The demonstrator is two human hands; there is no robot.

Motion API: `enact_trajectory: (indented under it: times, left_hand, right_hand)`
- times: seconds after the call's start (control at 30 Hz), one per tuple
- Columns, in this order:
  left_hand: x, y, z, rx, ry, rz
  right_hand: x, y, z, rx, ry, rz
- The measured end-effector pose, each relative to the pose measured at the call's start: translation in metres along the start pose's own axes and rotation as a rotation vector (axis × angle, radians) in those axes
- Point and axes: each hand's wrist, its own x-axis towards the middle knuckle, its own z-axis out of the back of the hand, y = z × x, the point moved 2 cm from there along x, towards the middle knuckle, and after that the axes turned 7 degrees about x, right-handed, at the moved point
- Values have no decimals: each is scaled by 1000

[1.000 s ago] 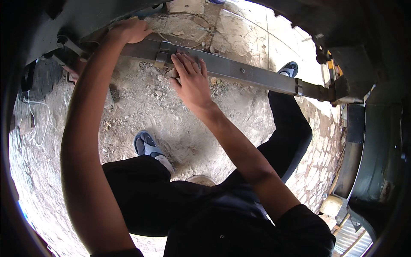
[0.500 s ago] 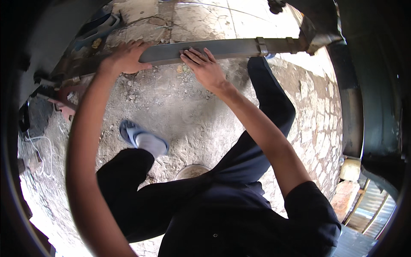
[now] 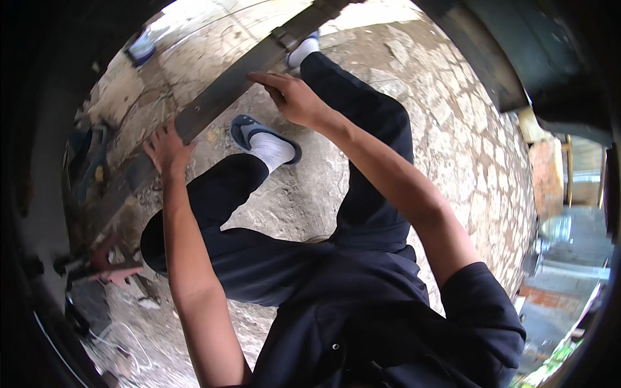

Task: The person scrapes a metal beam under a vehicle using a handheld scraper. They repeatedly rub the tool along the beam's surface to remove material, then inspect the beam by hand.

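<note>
A long, flat, dark steel bar [image 3: 210, 97] with a clip band [image 3: 283, 39] around it runs slantwise across the upper left. My left hand [image 3: 169, 150] lies over the lower stretch of this bar, fingers spread, thumb out along the near edge. Farther up the bar is my right hand [image 3: 292, 98], its index finger stretched out with the tip at the bar's near edge. The other fingers of that hand curl loosely under the palm, and I see nothing held in them. At its lower left end the bar fades into shadow.
My sandalled foot [image 3: 265, 142] stands just under the bar on rough ground. At lower left are a red metal stand [image 3: 116, 264] and a white cord [image 3: 132, 339]. Dark metal bodywork [image 3: 511, 55] overhangs the upper right. A blue-and-white container [image 3: 141, 48] stands beyond the bar.
The view has turned, so the bar now slants instead of lying nearly level. My right hand has gone from flat fingers on the bar to one outstretched index finger. My left hand stays on it.
</note>
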Motion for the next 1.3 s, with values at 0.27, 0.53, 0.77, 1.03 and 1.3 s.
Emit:
enact_trajectory:
  times: [0.27,0.53,0.77,1.03,1.3]
  left_hand:
    - [30,9,-23,41,88,-32]
    - [26,-115,137,-497,29,-946]
    - [3,-243,227,-765,-209,-1139]
    - [56,-246,222,-139,-265,-1006]
    - [123,-221,162,-116,-391,-699]
  right_hand:
    - [-2,28,109,-441,291,10]
    - [8,62,185,-527,483,-3]
    - [26,-9,227,-239,198,-15]
    - [-7,-16,231,-462,496,-346]
    - [25,-84,227,-716,744,-506]
